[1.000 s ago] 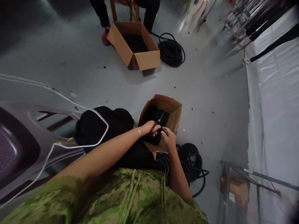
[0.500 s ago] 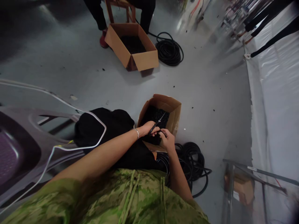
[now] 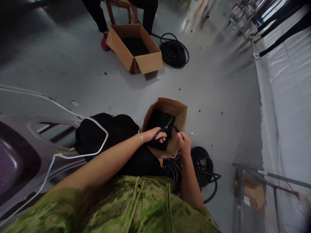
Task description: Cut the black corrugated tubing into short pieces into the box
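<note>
My left hand is closed on a pair of black-handled scissors, whose blades point up and to the right over an open cardboard box. Small black cut pieces fill the bottom of that box. At the box's right edge my right hand grips a black rubber hose, its short end sticking out past the fingers toward the scissors. A gap separates the hose end from the blades. Below, a coil of black hose lies on the floor beside my right forearm.
Across the floor a seated person has a larger cardboard box with black pieces in it and another hose coil. A plastic chair and white cable are at left. A metal frame stands at lower right.
My right hand has moved right, away from the left hand, carrying the hose end with it. My left hand stays over the box with the scissors. The view has shifted slightly.
</note>
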`<state>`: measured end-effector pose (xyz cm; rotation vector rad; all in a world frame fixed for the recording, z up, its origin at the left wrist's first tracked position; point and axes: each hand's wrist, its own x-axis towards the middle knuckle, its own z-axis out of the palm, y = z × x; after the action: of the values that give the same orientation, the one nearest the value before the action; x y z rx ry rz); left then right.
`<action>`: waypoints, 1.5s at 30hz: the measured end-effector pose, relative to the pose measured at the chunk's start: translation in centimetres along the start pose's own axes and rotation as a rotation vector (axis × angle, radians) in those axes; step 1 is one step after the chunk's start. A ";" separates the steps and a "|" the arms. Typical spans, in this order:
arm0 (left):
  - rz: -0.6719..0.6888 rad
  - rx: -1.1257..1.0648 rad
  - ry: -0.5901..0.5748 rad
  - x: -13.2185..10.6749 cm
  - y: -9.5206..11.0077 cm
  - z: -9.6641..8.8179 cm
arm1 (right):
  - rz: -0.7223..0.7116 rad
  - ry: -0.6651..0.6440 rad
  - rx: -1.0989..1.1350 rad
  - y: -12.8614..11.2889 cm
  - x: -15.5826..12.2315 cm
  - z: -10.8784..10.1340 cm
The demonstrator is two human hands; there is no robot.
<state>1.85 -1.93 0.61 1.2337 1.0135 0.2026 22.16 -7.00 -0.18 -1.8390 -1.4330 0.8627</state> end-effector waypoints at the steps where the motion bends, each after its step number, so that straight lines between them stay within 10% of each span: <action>1: 0.009 0.019 -0.007 0.1 -0.1 0.1 | 0.009 0.015 0.018 -0.2 0.2 0.0; 20: 0.035 0.613 0.102 0.2 -0.1 0.9 | 0.011 -0.161 0.162 -0.3 0.8 0.9; 45: -0.010 0.720 0.066 0.0 0.1 1.1 | -0.054 -0.244 0.139 -0.9 1.0 1.4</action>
<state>2.64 -2.62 0.64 1.8769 1.1960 -0.1510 20.75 -5.70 -0.40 -1.6278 -1.5205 1.1610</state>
